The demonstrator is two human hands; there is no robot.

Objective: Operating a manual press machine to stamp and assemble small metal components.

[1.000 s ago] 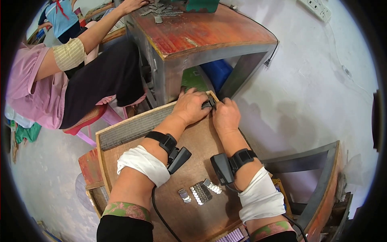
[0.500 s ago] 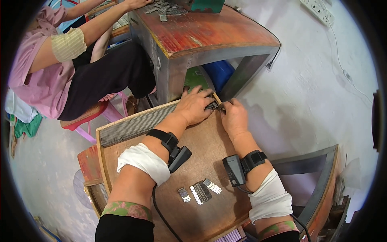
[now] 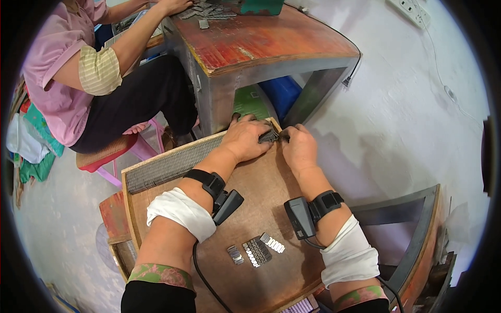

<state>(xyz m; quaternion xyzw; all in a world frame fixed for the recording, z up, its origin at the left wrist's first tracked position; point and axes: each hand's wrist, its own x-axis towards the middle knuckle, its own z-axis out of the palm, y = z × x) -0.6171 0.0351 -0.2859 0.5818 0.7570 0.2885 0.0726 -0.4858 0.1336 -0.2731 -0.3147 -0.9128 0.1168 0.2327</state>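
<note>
A shallow wooden tray (image 3: 222,208) lies under my forearms. Along its far wall runs a long, tight row of small grey metal pieces (image 3: 172,166). At the row's right end my left hand (image 3: 244,140) is laid over it, with several pieces between the thumb and the fingers. My right hand (image 3: 300,148) is closed in a pinch against the far right corner; whatever its fingertips hold is hidden. Nearer me, three small groups of metal pieces lie on the tray's bottom: a left group (image 3: 235,254), a middle group (image 3: 257,252) and a right group (image 3: 272,242).
A red-topped table (image 3: 271,49) with a metal frame stands just beyond the tray, bearing a pile of metal pieces (image 3: 209,10). A co-worker in pink (image 3: 62,78) sits at its left on a stool (image 3: 107,148). A curved frame (image 3: 417,235) stands at the right, by the wall.
Both hands stay at the tray's far right corner, the right one's fingertips shifting slightly. The whole view has moved a little. The co-worker's upper body and arm have shifted to the right.
</note>
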